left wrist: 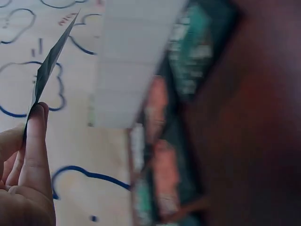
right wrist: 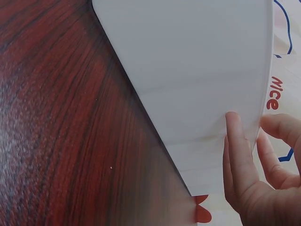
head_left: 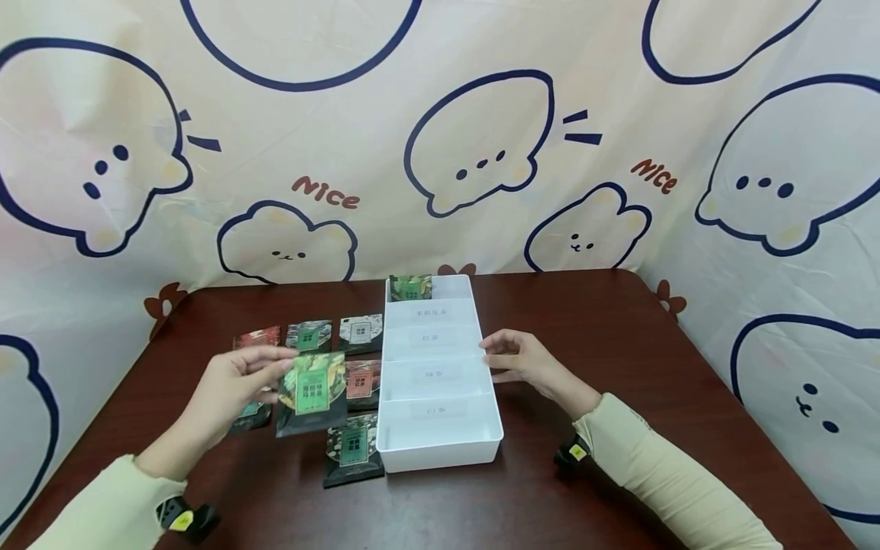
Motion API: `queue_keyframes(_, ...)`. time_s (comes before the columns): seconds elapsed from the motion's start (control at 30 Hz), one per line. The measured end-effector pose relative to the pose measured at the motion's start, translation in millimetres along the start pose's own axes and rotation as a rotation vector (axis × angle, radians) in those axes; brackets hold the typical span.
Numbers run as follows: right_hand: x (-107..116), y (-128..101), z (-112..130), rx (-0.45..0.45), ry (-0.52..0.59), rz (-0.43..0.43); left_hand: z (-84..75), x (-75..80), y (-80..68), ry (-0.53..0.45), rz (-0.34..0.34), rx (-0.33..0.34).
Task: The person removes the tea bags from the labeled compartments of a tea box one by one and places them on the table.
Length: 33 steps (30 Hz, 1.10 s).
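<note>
Overhead, "Nice" backdrop [head_left: 323,191] (green packet [head_left: 312,391] in left hand [head_left: 230,389], right hand [head_left: 525,363] against tray [head_left: 440,451]).

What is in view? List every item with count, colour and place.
held packet: 1, green-labelled, pinched in the left hand above the table
loose packets: about 6, green, red and white labels, flat on the table left of the tray
tray: 1, white, divided, table centre
packet in tray: 1, green, farthest compartment
table: 1, dark red-brown wood
backdrop cloth: 1, cream with blue cartoon outlines
left hand: holds the packet
right hand: touches the tray's right wall
</note>
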State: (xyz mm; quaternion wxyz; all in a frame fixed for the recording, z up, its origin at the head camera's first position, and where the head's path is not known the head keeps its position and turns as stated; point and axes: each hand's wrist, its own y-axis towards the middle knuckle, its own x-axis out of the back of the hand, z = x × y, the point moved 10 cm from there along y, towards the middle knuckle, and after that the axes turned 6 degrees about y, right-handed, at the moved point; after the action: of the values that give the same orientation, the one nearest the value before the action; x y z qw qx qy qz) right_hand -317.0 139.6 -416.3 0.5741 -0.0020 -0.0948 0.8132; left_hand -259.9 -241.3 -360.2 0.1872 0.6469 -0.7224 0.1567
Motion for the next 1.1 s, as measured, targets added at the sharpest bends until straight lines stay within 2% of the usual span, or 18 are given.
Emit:
queue_keyframes(0.17,-0.1,0.7,0.1,-0.002,-0.004,-0.003,39.2,-12.5,-14.0,-0.034,0.099,0.154)
queue_keyframes(0.27,0.1,1.0,1.1,0.0,-0.004,0.003,53.9,-17.1,-20.3,-0.027,0.136,0.197)
queue_keyframes(0.37,-0.2,0.9,1.8,-0.002,0.003,0.011,64.6,-16.4,-25.7,-0.013,0.145,0.225)
queue_keyframes(0.77,-1.6,-0.7,0.8,-0.012,0.014,0.004,93.8,-11.0,-38.4,0.057,0.173,0.31)
queue_keyframes(0.93,-2.4,-0.4,0.7,-0.008,0.011,0.01,96.3,-9.4,-40.1,0.104,0.168,0.302)
queue_keyframes(1.1,-1.7,0.4,-0.4,-0.013,0.019,0.004,96.2,-6.4,-39.6,0.159,0.134,0.292)
